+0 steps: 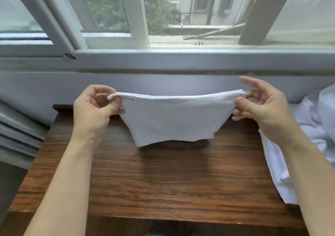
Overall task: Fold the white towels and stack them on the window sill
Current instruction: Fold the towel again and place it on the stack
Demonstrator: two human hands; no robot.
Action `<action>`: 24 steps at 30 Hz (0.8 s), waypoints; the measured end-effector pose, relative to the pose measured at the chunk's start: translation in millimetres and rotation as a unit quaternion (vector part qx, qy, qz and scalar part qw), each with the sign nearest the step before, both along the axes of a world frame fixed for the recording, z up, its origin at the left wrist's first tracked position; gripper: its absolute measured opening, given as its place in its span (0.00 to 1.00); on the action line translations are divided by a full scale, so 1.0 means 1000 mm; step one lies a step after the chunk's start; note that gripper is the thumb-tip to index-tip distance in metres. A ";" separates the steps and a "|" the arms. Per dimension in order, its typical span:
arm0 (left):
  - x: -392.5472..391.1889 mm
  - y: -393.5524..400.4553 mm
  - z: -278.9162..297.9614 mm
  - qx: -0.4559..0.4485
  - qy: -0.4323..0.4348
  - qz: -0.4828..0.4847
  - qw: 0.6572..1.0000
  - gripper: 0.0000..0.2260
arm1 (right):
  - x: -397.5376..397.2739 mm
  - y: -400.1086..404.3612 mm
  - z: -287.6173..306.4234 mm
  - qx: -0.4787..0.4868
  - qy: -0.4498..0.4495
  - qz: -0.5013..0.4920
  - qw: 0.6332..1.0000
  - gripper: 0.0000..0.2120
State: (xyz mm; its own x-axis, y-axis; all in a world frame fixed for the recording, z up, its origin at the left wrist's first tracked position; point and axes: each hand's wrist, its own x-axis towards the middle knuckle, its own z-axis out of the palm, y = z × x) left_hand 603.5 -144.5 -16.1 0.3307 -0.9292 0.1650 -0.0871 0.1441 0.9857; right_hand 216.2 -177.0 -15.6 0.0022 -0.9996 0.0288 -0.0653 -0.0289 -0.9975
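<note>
You will find no words, numbers or brand marks that can be read anywhere here. The white towel (174, 118) carries a small sewn tag (129, 98) near its top left corner, but the tag looks blank or is too blurred for you to read.

A room in a home: a wooden table (163, 177) stands against a wall under a sliding window (137, 18), apartment blocks (203, 2) and trees beyond, white bedding (319, 123) at the right
</note>
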 end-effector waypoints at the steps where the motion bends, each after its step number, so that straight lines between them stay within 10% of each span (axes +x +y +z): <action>1: 0.001 -0.001 0.008 -0.005 -0.002 -0.002 1.000 0.09 | 0.001 -0.001 0.008 -0.001 0.021 0.004 1.000 0.21; 10: 0.005 0.027 0.008 0.011 -0.074 -0.026 0.997 0.04 | -0.003 0.029 0.017 -0.007 0.041 0.008 0.999 0.04; 24: 0.004 0.069 -0.075 0.234 -0.152 -0.069 0.958 0.03 | -0.010 0.078 -0.074 0.161 0.178 0.103 0.965 0.05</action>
